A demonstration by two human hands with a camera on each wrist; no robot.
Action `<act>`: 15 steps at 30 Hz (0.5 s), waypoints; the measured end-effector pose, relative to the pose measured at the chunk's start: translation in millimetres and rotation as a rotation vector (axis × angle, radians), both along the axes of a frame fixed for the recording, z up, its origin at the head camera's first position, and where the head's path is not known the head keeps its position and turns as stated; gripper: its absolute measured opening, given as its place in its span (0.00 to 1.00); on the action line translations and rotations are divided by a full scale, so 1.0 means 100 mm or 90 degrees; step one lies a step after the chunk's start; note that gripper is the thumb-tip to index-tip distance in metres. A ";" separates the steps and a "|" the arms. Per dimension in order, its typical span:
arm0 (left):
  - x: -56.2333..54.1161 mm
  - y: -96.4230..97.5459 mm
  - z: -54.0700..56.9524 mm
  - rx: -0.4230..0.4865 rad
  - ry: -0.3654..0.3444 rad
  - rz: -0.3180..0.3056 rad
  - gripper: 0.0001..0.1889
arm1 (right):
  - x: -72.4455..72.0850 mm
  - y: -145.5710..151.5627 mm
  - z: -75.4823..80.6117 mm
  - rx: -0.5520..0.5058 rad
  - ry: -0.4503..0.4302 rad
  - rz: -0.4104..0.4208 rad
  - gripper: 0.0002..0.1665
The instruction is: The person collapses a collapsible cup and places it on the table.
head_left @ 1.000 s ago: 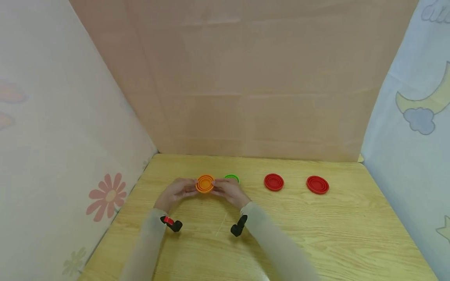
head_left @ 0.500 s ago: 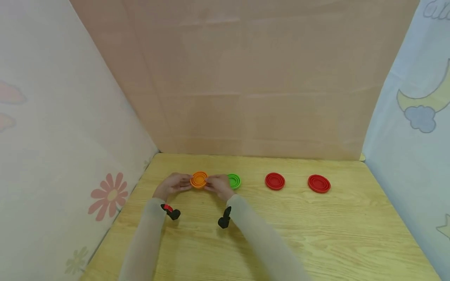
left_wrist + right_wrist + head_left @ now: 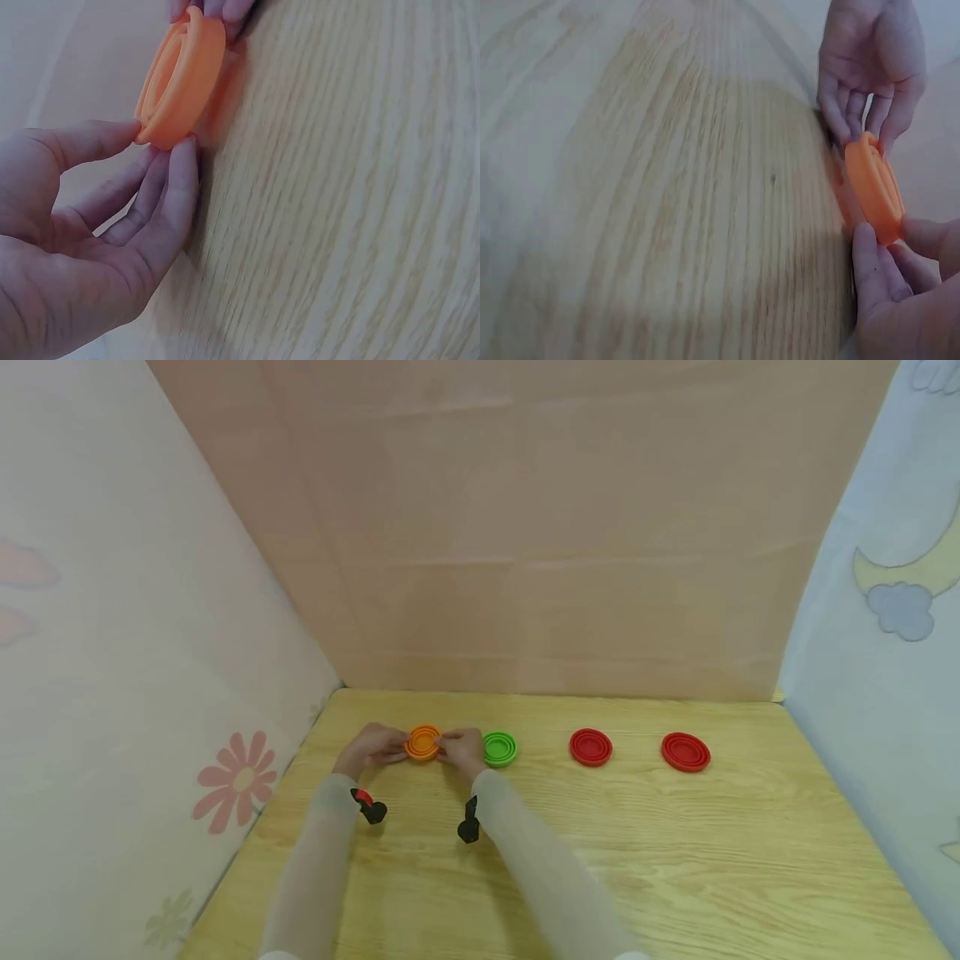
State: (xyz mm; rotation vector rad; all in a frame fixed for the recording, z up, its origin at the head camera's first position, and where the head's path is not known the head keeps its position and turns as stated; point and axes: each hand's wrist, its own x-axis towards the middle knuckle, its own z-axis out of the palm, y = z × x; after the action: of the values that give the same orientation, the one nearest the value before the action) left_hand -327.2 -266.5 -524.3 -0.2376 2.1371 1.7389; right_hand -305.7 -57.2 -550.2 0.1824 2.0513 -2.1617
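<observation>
An orange collapsible cup [image 3: 423, 743], folded flat into rings, is held between both hands close over the wooden table. My left hand [image 3: 373, 746] pinches its left edge, thumb on the upper rim and fingers under the side, as the left wrist view shows. On the opposite edge, my right hand [image 3: 462, 752] pinches the cup the same way. In the right wrist view the orange cup [image 3: 874, 189] stands slightly tilted, with a reddish shadow on the wood beneath. Just right of my right hand lies a green collapsible cup [image 3: 499, 749], also folded flat.
Two red folded cups, a nearer one [image 3: 591, 747] and a farther one [image 3: 686, 752], lie to the right in the same row. A brown backdrop [image 3: 525, 568] rises behind the table [image 3: 675, 860]. Patterned panels stand at left [image 3: 150, 693] and right [image 3: 862, 693].
Both hands have carried the orange cup a little left and away from me, down toward the table. The green cup, partly covered by the right hand before, now shows almost whole.
</observation>
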 end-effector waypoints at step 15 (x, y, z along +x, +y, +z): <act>0.03 0.03 0.01 -0.082 0.029 0.011 0.22 | -0.04 0.01 0.07 0.111 0.014 0.011 0.12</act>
State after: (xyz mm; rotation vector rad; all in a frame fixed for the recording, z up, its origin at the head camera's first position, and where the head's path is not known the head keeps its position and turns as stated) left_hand -324.3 -263.0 -523.1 -0.2542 2.2894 1.6325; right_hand -309.7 -56.1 -543.2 0.1618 2.2448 -1.9836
